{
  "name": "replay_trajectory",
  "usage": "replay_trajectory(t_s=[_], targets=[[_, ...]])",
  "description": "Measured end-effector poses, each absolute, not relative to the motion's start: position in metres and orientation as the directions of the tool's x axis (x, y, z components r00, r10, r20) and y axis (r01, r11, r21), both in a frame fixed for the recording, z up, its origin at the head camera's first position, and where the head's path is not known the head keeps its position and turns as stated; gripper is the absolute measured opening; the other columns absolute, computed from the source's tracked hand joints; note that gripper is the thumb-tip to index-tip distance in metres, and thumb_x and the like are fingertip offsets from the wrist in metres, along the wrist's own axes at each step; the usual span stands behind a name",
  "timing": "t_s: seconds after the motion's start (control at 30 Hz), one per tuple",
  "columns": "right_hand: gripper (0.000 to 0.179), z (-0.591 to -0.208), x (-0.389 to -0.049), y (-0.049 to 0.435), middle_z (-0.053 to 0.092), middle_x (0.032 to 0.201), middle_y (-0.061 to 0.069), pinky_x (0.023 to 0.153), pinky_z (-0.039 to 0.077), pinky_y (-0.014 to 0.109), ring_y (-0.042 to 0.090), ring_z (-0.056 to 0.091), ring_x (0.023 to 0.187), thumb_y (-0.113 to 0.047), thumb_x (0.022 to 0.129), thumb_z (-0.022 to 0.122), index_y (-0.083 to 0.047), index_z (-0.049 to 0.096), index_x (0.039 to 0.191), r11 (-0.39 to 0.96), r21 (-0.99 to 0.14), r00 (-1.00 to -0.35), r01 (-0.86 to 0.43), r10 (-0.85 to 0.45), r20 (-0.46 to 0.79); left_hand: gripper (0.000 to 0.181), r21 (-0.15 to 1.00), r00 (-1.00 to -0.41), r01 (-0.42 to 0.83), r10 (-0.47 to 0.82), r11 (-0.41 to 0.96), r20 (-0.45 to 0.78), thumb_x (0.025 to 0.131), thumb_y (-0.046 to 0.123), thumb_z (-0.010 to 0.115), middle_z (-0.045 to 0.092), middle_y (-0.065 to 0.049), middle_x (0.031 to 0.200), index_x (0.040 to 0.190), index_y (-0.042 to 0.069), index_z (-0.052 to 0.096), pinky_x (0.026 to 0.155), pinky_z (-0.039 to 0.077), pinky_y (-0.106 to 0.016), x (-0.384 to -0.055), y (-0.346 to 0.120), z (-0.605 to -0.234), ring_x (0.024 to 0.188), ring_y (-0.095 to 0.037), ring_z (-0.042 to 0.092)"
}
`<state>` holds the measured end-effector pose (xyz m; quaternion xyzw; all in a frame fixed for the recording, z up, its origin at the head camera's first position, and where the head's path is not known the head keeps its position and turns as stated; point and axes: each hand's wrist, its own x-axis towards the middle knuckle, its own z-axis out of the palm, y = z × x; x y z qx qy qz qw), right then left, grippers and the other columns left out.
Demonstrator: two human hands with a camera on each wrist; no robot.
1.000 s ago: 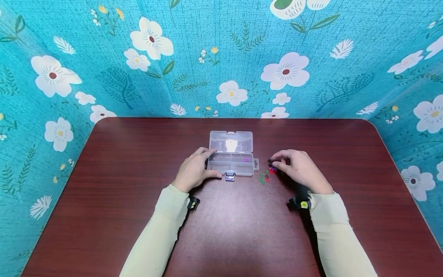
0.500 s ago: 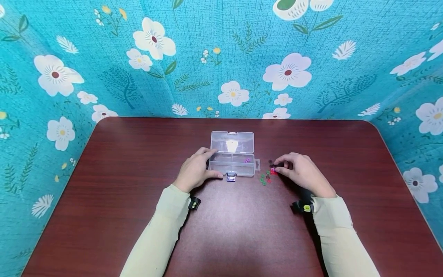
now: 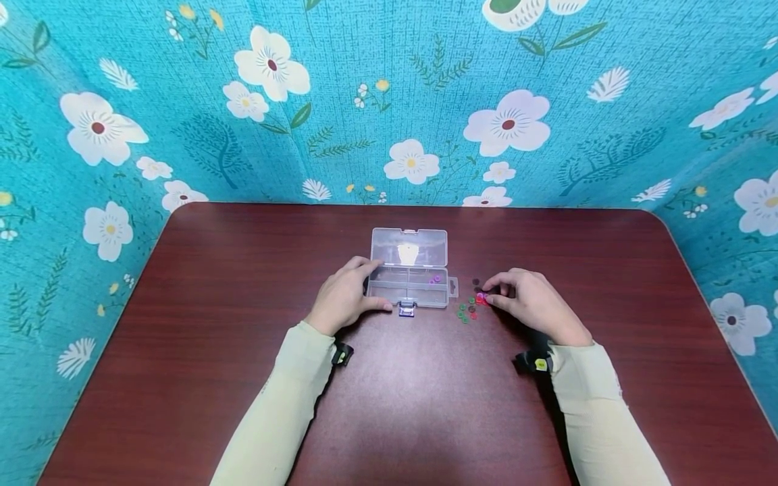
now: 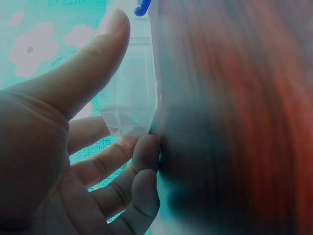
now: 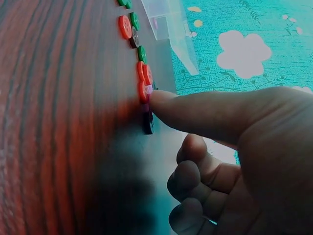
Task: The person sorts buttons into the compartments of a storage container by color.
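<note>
A clear plastic compartment box [image 3: 398,295] stands with its lid [image 3: 389,248] raised at the back. My left hand [image 3: 343,297] holds the box's left end, thumb at the front and fingers round the side; the left wrist view shows the fingertips low at its corner. A couple of small purple buttons [image 3: 436,279] lie in the back right compartment. Right of the box, my right hand [image 3: 535,304] pinches a purple button [image 5: 149,89] between thumb and forefinger, close over several red buttons [image 5: 142,92]. The forefinger's tip is hidden in the right wrist view.
Several green buttons [image 3: 462,307] and dark brown ones [image 3: 476,282] lie loose between the box and my right hand. A blue latch [image 3: 406,310] hangs at the box's front. The dark red wooden table [image 3: 243,270] ends at a flowered turquoise cloth [image 3: 340,135].
My right hand has shifted down and slightly right, its thumb and forefinger coming onto a purple button among the red ones. The left hand stays at the box.
</note>
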<state>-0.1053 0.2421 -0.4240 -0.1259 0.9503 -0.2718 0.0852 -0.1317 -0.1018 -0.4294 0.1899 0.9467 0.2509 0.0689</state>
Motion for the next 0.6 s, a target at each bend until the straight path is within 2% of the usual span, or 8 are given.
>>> replay_trajectory(t_s=[0.6], targets=[[0.009,-0.4262,-0.1061,0.2417,0.057,0.076,-0.002,0.063,0.042,0.033,0.017,0.051,0.07,-0.015,0.093,0.074,-0.014,0.076,0.101,0.82,-0.537,-0.954,-0.2,-0.288,-0.083,0.089,0.494,-0.918,0.333,0.396,0.803,-0.026,0.075,0.048,0.086,0.057,-0.008,0.136,0.148,0.01,0.052,0.089,0.052,-0.044,-0.1311,-0.1018,-0.4289,0.108,-0.024,0.062]])
